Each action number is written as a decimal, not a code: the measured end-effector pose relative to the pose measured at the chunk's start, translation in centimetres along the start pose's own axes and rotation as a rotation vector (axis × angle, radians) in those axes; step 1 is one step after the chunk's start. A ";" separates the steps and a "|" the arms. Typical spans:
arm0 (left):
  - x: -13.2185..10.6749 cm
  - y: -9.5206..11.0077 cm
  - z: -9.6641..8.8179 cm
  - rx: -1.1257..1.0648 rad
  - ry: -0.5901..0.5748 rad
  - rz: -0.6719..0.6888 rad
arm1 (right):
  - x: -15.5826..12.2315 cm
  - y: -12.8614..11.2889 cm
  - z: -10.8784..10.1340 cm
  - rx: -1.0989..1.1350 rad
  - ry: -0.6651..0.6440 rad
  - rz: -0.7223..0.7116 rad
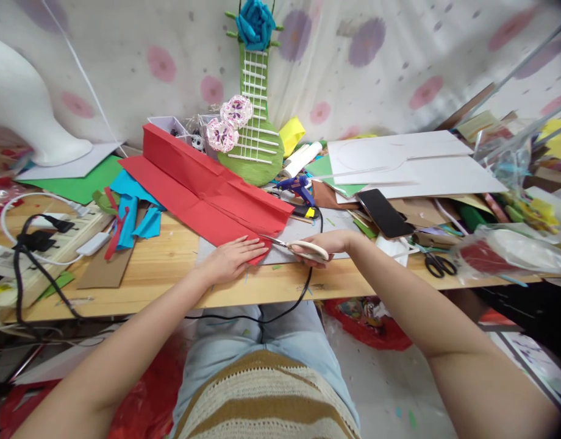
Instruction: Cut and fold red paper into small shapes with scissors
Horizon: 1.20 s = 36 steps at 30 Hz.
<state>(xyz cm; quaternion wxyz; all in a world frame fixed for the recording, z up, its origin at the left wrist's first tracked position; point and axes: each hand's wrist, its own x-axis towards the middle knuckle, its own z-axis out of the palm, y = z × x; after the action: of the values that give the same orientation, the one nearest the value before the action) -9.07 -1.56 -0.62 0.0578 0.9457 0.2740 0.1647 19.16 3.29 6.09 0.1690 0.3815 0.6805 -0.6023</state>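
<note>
A large creased sheet of red paper (196, 204) lies across the table, one long side folded up. My left hand (235, 258) rests flat on its near end with the fingers stretched out. In my right hand (324, 245) is a pair of scissors (310, 249) with pale handles, my fingers wrapped round them. Their blades point left and meet the edge of the red paper, close to my left fingertips. Under this end of the paper shows a grey board (292, 235).
Behind the paper stands a green guitar-shaped craft (257, 160). A blue glue gun (297, 186), a phone (385, 213) and black scissors (439, 264) lie rightward. A power strip (56, 241) and blue paper scraps (129, 210) lie left. A black cable (308, 283) hangs over the front edge.
</note>
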 end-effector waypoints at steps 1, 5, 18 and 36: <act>0.0 0.0 0.0 0.000 0.001 0.001 | 0.0 -0.2 0.1 -0.014 0.005 0.003; 0.0 0.0 -0.1 -0.004 -0.009 0.003 | -0.1 -0.6 0.2 -0.023 0.008 0.023; 0.0 -0.1 0.1 -0.007 0.009 0.003 | -0.1 -0.6 0.2 -0.038 -0.015 -0.010; -0.1 0.0 0.0 -0.024 0.017 -0.011 | -0.3 -0.7 -0.4 -0.124 -0.133 -0.066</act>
<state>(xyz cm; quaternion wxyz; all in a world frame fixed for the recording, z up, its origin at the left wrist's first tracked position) -9.14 -1.57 -0.64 0.0676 0.9420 0.2779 0.1758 18.98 3.64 6.83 0.2171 0.3070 0.7159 -0.5883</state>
